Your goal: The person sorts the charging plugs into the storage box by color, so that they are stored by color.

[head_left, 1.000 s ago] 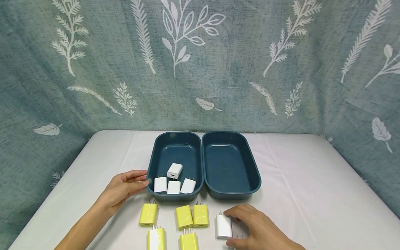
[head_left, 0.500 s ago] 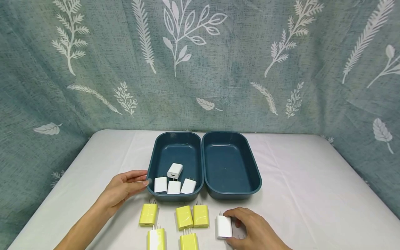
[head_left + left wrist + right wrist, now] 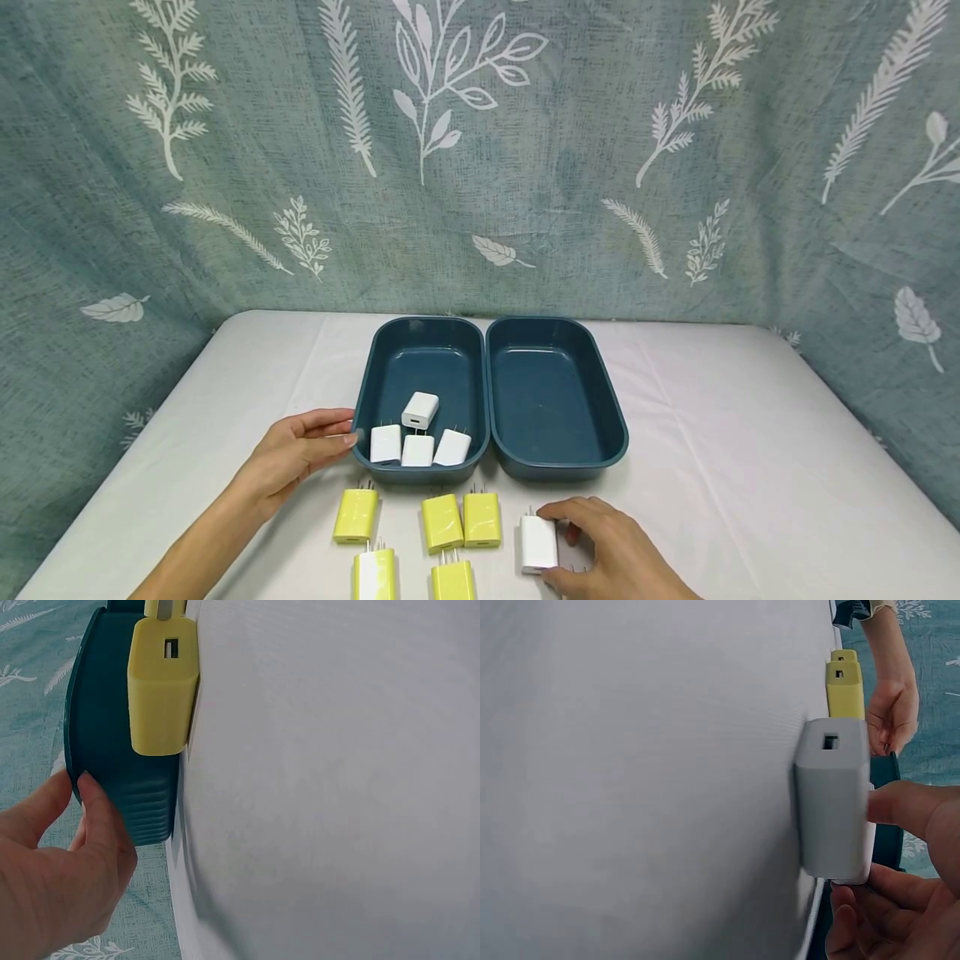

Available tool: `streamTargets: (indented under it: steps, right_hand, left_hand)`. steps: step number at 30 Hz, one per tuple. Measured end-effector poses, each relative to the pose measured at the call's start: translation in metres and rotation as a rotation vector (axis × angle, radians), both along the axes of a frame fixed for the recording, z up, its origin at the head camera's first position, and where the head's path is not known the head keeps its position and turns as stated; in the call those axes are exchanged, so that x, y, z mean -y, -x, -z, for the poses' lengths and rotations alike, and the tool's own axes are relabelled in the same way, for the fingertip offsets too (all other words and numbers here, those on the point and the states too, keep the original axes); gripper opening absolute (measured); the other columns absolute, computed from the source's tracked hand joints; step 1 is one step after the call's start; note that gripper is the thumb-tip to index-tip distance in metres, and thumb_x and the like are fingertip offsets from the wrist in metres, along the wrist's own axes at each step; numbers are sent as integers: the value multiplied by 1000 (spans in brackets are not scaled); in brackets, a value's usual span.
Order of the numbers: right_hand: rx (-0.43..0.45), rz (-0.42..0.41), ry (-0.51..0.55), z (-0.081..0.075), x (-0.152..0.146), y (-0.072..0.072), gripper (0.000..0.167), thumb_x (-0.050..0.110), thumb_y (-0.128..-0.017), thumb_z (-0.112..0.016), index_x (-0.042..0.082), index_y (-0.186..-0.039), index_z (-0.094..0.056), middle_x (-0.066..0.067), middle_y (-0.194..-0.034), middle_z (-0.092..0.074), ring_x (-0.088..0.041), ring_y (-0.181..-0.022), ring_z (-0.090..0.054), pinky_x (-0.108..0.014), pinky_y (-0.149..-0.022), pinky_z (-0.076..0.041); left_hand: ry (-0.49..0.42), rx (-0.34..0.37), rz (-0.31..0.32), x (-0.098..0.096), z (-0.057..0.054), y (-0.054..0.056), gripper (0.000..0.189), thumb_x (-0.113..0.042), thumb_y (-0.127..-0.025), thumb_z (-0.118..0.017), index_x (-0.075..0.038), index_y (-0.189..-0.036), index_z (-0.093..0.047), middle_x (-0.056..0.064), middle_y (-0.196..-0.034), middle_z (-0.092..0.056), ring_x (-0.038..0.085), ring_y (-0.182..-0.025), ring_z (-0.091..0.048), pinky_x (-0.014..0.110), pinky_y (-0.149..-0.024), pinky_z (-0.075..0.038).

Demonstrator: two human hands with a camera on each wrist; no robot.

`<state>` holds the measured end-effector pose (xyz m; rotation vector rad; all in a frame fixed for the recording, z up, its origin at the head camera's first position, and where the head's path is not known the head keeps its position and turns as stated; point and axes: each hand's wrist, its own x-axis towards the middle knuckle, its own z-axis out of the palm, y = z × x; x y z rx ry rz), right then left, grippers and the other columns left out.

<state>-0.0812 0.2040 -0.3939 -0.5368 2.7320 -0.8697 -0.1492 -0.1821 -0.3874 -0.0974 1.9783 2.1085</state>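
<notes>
My left hand (image 3: 303, 454) pinches the near left rim of the left dark blue bin (image 3: 427, 333) between thumb and fingers; the left wrist view shows the grip on the edge of the bin (image 3: 105, 697). Several white USB wall chargers lie in this bin. On the table in front of the right bin (image 3: 555, 400), my right hand (image 3: 611, 546) holds a white USB charger (image 3: 538, 546) by its top and bottom ends, prongs pointing away. Another white charger (image 3: 831, 810) stands closer to the camera in the right wrist view, partly covering the held one.
Several yellow USB chargers lie in front of the bins, among them a left one (image 3: 356, 515), a near one (image 3: 452, 579) and one with a white face (image 3: 375, 575). The two bins stand side by side. A patterned green-blue curtain (image 3: 480, 208) hangs behind the white table (image 3: 712, 433).
My right hand has shifted slightly left and its thumb has come up to the lower end of the white charger. My left hand stays at the bin rim.
</notes>
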Motion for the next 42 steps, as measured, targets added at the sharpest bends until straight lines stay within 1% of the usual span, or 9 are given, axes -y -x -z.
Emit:
streamTargets:
  steps: [3,8,11,17,21,24,28,34,42]
  right_hand:
    - [-10,6,18,-6,-1,-1,53,39,-73,-87,23,-118,-66,14,-96,-55,-9,-84,-50,-25,-69,-49]
    - [-111,-39,91,-16,-2,-4,47,39,-77,-85,27,-118,-66,15,-100,-57,-9,-85,-53,-23,-65,-50]
    - [-135,-58,129,-23,-1,-5,45,42,-80,-83,29,-119,-66,16,-102,-58,-9,-86,-54,-22,-59,-48]
    - [-247,-100,191,-36,2,-5,43,34,-82,-83,28,-121,-66,16,-107,-61,-10,-85,-55,-23,-57,-49]
    - [-284,-80,198,-45,5,-4,44,36,-82,-83,29,-121,-66,18,-108,-61,-7,-86,-54,-23,-57,-49]
    - [-354,-69,210,-52,9,0,46,32,-78,-87,27,-119,-67,19,-104,-62,-5,-84,-52,-22,-57,-49]
    - [-448,-62,225,-62,15,8,47,24,-74,-90,24,-116,-69,18,-99,-61,-5,-80,-49,-20,-55,-46]
    - [-419,-17,194,-74,25,31,44,27,-75,-89,23,-114,-71,13,-89,-57,-10,-72,-48,-22,-54,-44]
    - [-449,-23,152,-72,43,67,46,26,-74,-90,16,-115,-71,7,-92,-62,-12,-78,-50,-26,-58,-45]
  left_hand:
    - [1,-2,0,0,-2,0,60,-5,-89,-73,13,-139,-45,12,-119,-63,13,-100,-66,27,-89,-55]
    - [-3,-3,7,0,-3,0,59,-4,-89,-73,13,-139,-45,12,-118,-64,13,-99,-66,27,-89,-55]
    - [-5,-4,8,0,-3,1,59,-4,-89,-72,13,-139,-45,12,-117,-63,12,-98,-66,27,-89,-55]
    - [-5,-5,5,0,-3,1,59,-3,-89,-72,13,-138,-45,11,-116,-64,12,-98,-66,27,-89,-55]
    - [-2,-7,8,-1,-3,2,58,-3,-89,-72,13,-138,-45,11,-117,-63,12,-98,-66,28,-90,-55]
    - [0,-7,9,-1,-3,2,58,-3,-89,-72,13,-138,-45,12,-118,-63,12,-98,-66,28,-90,-55]
    - [3,-5,5,-1,-3,1,58,-3,-89,-72,13,-138,-45,12,-118,-63,12,-98,-65,28,-90,-55]
    - [-1,4,1,0,-2,0,59,-4,-89,-73,13,-139,-46,11,-116,-64,13,-98,-66,27,-88,-55]
    - [0,7,0,0,-2,1,58,-3,-89,-72,13,-138,-46,10,-114,-64,12,-96,-66,26,-88,-55]
